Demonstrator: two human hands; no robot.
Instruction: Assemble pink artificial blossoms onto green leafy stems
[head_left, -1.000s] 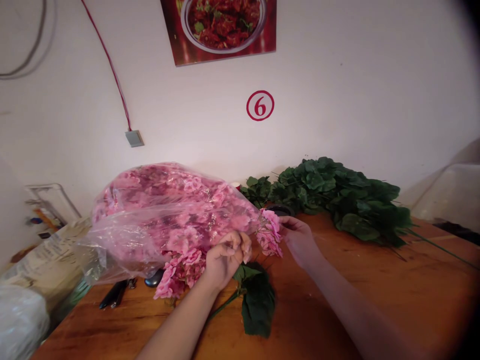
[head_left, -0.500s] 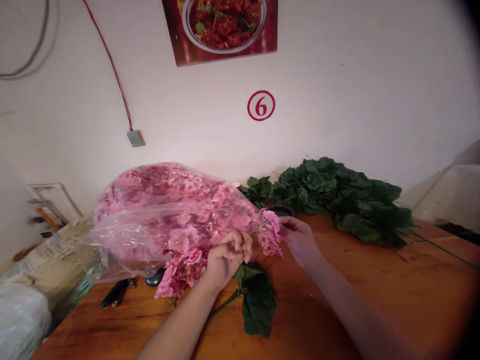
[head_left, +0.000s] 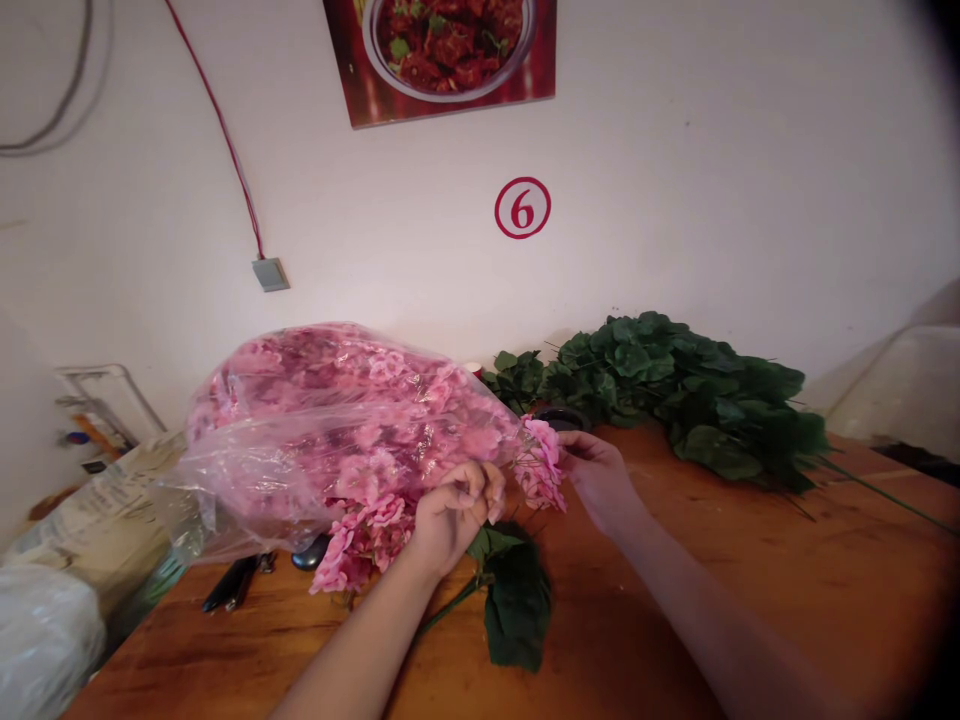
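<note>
My right hand [head_left: 596,470] pinches the edge of a pink artificial flower cluster [head_left: 541,465] beside the open end of a clear plastic bag. My left hand [head_left: 457,515] is closed with its fingers curled, just left of that cluster; what lies inside the fingers is hidden. Below it, a green artificial leaf stem [head_left: 517,610] rests on the table, its upper part partly behind the hand. More loose pink flowers [head_left: 360,545] lie against the left wrist. The clear plastic bag [head_left: 247,435] behind is packed with pink flowers.
A heap of green artificial leaves [head_left: 675,385] lies at the back right of the wooden table [head_left: 622,620]. A black round object [head_left: 562,418] sits in front of it. Dark small items, including a black object [head_left: 231,583], lie at the left. White plastic bags [head_left: 45,640] stand beyond the left edge.
Almost nothing differs; the view has shifted very slightly, and both hands keep their places and grip.
</note>
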